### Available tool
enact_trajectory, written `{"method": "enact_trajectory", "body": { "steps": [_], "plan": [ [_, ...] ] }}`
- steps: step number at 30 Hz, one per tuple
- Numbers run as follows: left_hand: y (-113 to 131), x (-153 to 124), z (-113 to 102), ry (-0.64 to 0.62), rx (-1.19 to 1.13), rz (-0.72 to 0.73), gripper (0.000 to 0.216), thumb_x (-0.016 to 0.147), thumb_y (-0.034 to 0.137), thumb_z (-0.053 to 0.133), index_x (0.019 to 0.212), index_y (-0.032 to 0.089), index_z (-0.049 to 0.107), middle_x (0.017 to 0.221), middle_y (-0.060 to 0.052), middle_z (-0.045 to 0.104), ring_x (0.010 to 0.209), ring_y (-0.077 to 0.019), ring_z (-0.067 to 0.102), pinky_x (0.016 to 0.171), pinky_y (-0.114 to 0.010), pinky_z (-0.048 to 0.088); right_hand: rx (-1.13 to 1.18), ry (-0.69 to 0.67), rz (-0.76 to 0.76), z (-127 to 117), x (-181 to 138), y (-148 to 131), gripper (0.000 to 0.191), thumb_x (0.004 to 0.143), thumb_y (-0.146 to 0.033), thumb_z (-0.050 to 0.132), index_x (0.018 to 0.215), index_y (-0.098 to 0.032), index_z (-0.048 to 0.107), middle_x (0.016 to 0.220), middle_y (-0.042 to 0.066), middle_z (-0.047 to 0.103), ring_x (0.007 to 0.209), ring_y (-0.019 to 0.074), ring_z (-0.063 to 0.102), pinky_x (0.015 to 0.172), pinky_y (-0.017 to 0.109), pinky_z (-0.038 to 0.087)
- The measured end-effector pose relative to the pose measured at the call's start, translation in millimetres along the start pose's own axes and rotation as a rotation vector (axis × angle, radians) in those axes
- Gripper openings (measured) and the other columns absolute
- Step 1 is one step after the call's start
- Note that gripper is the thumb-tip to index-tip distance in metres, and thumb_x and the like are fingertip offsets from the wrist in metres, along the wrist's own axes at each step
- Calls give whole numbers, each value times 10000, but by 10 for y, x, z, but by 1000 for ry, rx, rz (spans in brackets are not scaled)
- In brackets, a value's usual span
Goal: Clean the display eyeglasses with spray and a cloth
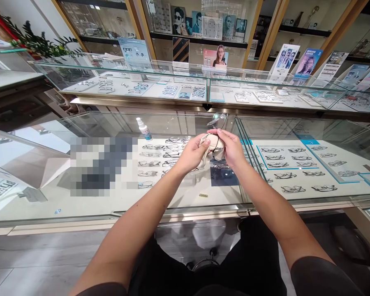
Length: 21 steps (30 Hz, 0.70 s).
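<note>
Over the glass counter, my left hand (pixel 193 152) is closed on a cream cleaning cloth (pixel 214 142), its thumb pressed into the folds. A pair of eyeglasses (pixel 217 120) rises behind the fingers, one lens showing greenish reflections. My right hand (pixel 233 149) grips the eyeglasses at their frame, close beside the cloth. Dark printing shows on the part of the cloth that hangs down. The cloth and fingers hide much of the eyeglasses. Beyond my left hand, a white spray bottle (pixel 144 129) stands upright.
The glass display counter (pixel 179 211) holds rows of eyeglasses (pixel 149 163) under its top. A small gold-coloured piece (pixel 203 195) lies near the front. Another glass case (pixel 131 74) runs behind, with advertising cards (pixel 283 63). At left is a white angled panel (pixel 27 156) beside a blurred-out area.
</note>
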State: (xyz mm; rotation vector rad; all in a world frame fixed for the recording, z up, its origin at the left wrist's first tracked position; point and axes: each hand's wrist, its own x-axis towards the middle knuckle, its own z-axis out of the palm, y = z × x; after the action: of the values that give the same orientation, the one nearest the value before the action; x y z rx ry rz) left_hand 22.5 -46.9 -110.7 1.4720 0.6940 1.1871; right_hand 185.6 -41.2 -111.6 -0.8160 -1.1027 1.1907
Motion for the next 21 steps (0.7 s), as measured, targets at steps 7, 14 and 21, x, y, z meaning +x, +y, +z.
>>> {"method": "enact_trajectory", "body": {
  "steps": [7, 14, 21],
  "plan": [
    [-8, 0, 44, 19, -84, -18, 568, 757, 554, 958, 1090, 161, 717, 861, -26, 721, 716, -144, 612, 681, -260, 476, 15, -16, -6, 21, -10, 5, 386, 866, -619, 817, 996, -262, 887, 1128, 48, 860, 1017, 231, 767, 932, 364, 609],
    [-3, 2, 102, 216, -1, 87, 547, 857, 722, 813, 888, 201, 648, 699, 11, 646, 615, -138, 572, 611, -268, 450, -154, -111, -138, 93, -107, -2, 407, 923, -657, 761, 1055, -296, 895, 1073, 41, 830, 951, 217, 703, 931, 377, 583],
    [-24, 22, 88, 225, 81, 133, 622, 904, 803, 702, 903, 181, 721, 746, -11, 664, 673, -149, 556, 645, -272, 443, -110, -73, -125, 94, -123, -20, 364, 898, -595, 804, 1049, -277, 898, 1133, 49, 833, 1072, 246, 720, 962, 382, 571]
  ]
}}
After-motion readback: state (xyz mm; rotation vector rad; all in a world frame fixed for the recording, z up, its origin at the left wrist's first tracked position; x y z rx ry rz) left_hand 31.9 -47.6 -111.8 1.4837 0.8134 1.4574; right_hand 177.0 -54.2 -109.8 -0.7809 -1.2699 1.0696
